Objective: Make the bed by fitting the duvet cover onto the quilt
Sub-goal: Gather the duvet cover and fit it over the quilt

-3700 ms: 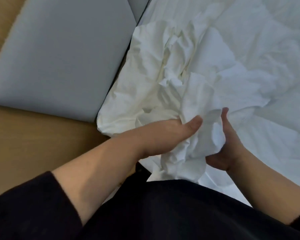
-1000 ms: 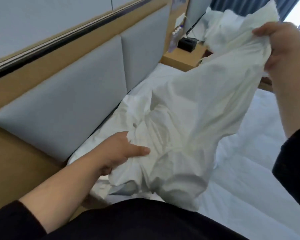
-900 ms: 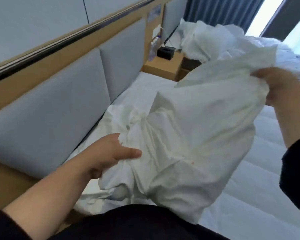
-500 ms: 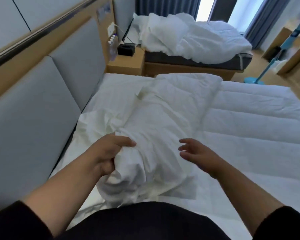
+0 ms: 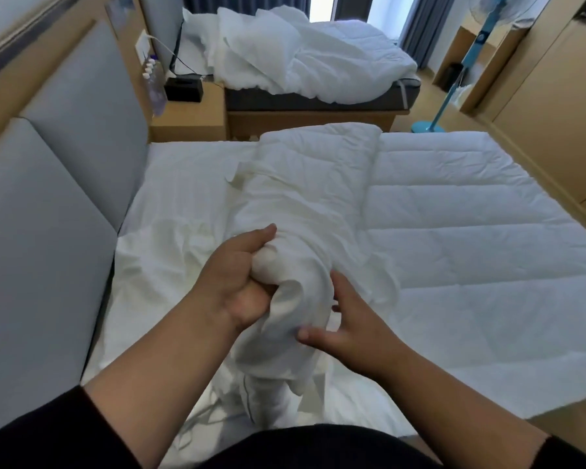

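Duvet cover, a thin white crumpled cotton sheath (image 5: 295, 231), lies bunched lengthwise over the folded edge of the thick white stitched quilt (image 5: 454, 231), running away from the person across the bed. Its near end is gathered into a soft lump, and the left hand (image 5: 232, 282) grips that lump with fingers curled round it and thumb on top. Just to the right, touching the same bunch lower down, the right hand (image 5: 345, 319) has its thumb pressed on the cloth and its fingers curved round the far side, so it holds a fold loosely; how firm that hold is I cannot tell. Whether a quilt corner sits inside the lump is hidden by the cloth. My worry is that, if the left hand holds cover alone, any pull leaves the quilt behind and the corner empty. The loose right-hand fold could also slip free under a shake, or the cover could twist, since its seams are lost in the creases. Beyond the left hand stand the grey padded headboard panels (image 5: 65, 184); further off, a wooden bedside table (image 5: 190, 116) and a second unmade bed (image 5: 301, 62).
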{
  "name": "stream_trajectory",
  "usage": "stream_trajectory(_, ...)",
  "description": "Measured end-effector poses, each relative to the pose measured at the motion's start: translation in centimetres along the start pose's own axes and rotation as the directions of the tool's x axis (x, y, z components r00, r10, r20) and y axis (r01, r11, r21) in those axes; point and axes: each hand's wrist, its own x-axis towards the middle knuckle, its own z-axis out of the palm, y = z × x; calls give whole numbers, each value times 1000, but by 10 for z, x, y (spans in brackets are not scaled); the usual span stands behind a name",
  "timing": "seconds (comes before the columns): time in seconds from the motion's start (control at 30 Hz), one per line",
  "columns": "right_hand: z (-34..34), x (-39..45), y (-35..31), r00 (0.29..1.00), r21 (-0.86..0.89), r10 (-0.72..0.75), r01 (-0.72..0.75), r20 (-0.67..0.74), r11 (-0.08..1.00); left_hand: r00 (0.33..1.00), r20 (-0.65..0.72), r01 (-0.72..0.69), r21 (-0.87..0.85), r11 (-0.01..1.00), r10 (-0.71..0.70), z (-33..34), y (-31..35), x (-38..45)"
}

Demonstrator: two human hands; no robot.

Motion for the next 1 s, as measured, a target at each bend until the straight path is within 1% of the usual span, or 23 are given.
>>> stream_trajectory(0.03,3,7,-14,997,96,-69,71,-24,993,1000,-11,-6,-15,1000,6,2,-6,0)
stream_trajectory(0.07,7,14,-19,993,149,-104,111,-53,983,999,-30,-19,-32,999,18,4,-11,0)
stream_trajectory(0.1,9,19,-22,991,178,-104,118,-87,977,999,-36,-35,-43,998,33,4,-14,1)
stream_trajectory(0.17,6,21,-15,989,147,-59,79,-133,986,997,-32,-73,-4,997,73,1,-17,2)
stream_trajectory(0.27,-11,21,2,980,48,-13,23,-197,999,981,-67,-167,163,972,180,-13,-23,7)
stream_trajectory(0.33,-30,24,9,977,49,-24,35,-211,998,971,-73,-192,320,928,226,-23,-29,11)
stream_trajectory(0.4,-57,30,14,966,59,-25,42,-259,997,959,-85,-207,444,872,271,-32,-36,14)
stream_trajectory(0.47,-91,38,29,957,40,-36,49,-288,998,925,-82,-261,573,777,372,-40,-47,24)
stream_trajectory(0.5,-107,43,37,957,15,-44,50,-285,999,889,-94,-284,655,700,449,-44,-54,33)
stream_trajectory(0.53,-121,47,43,963,-1,-57,59,-262,998,836,-112,-283,751,597,537,-46,-63,41)
stream_trajectory(0.57,-134,49,48,971,3,-68,71,-229,997,801,-118,-236,839,490,587,-47,-71,52)
stream_trajectory(0.6,-145,51,53,979,21,-76,81,-187,996,803,-90,-181,905,385,590,-46,-79,64)
stream_trajectory(0.63,-155,52,57,989,53,-81,88,-127,995,831,-73,-144,929,340,552,-47,-89,81)
stream_trajectory(0.67,-162,51,60,995,86,-82,87,-61,992,863,-81,-106,936,335,498,-42,-97,95)
stream_trajectory(0.7,-168,52,64,996,127,-89,89,-2,988,872,-81,-79,950,302,482,-34,-105,107)
stream_trajectory(0.73,-174,53,69,995,168,-90,82,39,982,865,-45,-98,961,257,499,-27,-112,121)
stream_trajectory(0.77,-179,56,74,994,208,-86,71,66,976,842,-16,-101,977,187,540,-21,-119,133)
stream_trajectory(0.8,-184,59,78,993,233,-82,61,82,970,805,-6,-103,983,150,593,-17,-125,142)
stream_trajectory(0.87,-193,66,84,993,211,-64,42,98,976,686,-132,-61,970,237,716,-14,-121,146)
stream_trajectory(0.9,-197,69,88,993,167,-60,42,104,985,629,-208,-34,955,294,749,-14,-113,142)
stream_trajectory(0.93,-200,71,91,992,113,-59,47,107,993,583,-242,-36,946,322,775,-16,-100,136)
stream_trajectory(0.97,-201,72,92,992,63,-58,51,109,997,528,-237,-62,947,315,816,-14,-83,125)
stream_trajectory(1.0,-201,71,93,991,23,-66,63,115,998,472,-184,-102,960,261,862,-9,-61,113)
